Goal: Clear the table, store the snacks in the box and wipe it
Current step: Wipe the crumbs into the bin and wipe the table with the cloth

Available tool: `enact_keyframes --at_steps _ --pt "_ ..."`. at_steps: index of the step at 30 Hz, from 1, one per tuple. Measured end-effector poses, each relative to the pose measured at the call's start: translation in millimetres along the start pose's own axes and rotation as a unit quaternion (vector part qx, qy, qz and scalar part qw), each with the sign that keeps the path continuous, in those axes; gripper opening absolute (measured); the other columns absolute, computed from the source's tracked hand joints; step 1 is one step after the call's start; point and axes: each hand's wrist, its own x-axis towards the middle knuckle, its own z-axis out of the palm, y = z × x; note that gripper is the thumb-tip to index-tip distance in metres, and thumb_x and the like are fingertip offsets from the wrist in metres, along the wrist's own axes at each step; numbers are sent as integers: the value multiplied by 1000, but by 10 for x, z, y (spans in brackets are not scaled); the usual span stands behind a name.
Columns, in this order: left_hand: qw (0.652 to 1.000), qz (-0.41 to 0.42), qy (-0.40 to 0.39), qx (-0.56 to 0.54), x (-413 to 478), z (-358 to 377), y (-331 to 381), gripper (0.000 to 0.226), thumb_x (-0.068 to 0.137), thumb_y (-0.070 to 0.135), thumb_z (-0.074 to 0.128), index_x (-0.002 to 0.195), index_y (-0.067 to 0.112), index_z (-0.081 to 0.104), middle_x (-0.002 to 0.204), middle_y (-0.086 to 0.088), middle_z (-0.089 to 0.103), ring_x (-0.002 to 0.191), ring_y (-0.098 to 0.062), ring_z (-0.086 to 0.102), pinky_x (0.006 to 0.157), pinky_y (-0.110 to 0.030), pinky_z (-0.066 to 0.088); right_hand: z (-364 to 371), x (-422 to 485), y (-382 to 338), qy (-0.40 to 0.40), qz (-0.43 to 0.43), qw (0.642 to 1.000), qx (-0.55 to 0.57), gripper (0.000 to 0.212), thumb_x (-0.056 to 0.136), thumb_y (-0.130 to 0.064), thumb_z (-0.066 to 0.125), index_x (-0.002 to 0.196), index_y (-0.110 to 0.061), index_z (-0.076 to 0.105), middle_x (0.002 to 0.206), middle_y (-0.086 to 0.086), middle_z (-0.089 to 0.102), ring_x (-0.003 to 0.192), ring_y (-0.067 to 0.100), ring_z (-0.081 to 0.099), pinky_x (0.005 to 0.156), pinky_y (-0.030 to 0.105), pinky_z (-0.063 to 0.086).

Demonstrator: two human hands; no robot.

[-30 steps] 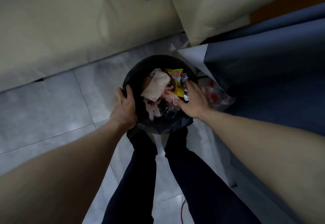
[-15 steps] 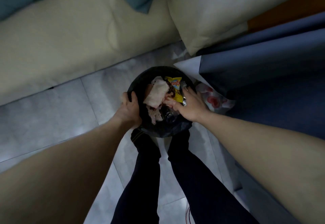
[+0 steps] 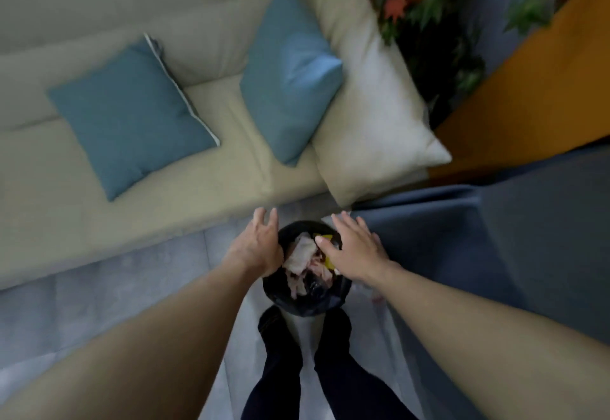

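1. The small round bin lined with a black plastic bag stands on the grey tiled floor, just in front of the person's feet and between a beige sofa and a grey-blue fabric drape.
2. The bin holds crumpled pale paper tissues and a yellow snack wrapper, heaped up to the rim.
3. The left hand is wide, fingers spread, and holds nothing. It sits over the bin's left rim, but I cannot tell whether it touches the rim.
4. The right hand is also wide, fingers straight and apart, empty, over the right side of the rubbish.
5. Handling, as a judgement: the load is paper and film, so the bin should be light and easy to tip. The tissues are soft and springy and may rise again after pressing.
6. The bag liner looks thin and glossy, so it is probably slippery and could tear. A grasp would be safest on the hard rim at opposite sides, not on the loose bag.
7. Neither the surface to be wiped nor the snack box is in view, so that part of the task cannot be judged here.
8. Two blue square cushions and a cream pillow lie on the sofa, well apart from the bin.
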Motion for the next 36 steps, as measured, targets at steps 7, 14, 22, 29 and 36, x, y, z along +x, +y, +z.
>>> enact_keyframes --at_steps 7,14,22,29,36 --pt "997 21 67 3 -857 -791 520 75 96 20 47 158 12 6 165 -10 1 144 -36 32 112 -43 36 -871 -801 -271 51 -57 997 -31 78 94 -69 32 158 -28 16 166 -5 7 153 26 3 120 54 12" --pt "988 82 126 41 -1480 -1257 1036 74 98 30 48 158 12 8 162 -11 8 139 -37 38 109 -43 39 -1463 -1543 -210 129 -49 990 -27 79 94 -70 31 157 -24 19 166 -3 10 152 26 5 121 52 11" --pt "965 198 149 87 -2047 -1307 1658 69 99 33 43 156 11 11 156 -16 19 136 -38 39 109 -47 39 -1638 -2519 138 212 20 977 9 75 97 -68 26 158 -26 15 166 -6 7 152 25 3 121 51 10" --pt "936 304 128 125 -2488 -940 2289 64 102 32 40 156 12 11 157 -12 18 136 -38 38 106 -45 36 -1448 -3445 750 254 114 958 69 76 96 -72 21 159 -30 10 167 -6 3 153 25 -2 122 53 6" --pt "906 369 92 186 -2640 -517 2978 72 103 42 37 159 15 3 164 -12 8 146 -38 26 113 -47 32 -1208 -4111 1411 298 200 926 116 79 93 -75 20 158 -30 13 167 -7 5 153 25 0 122 54 6"
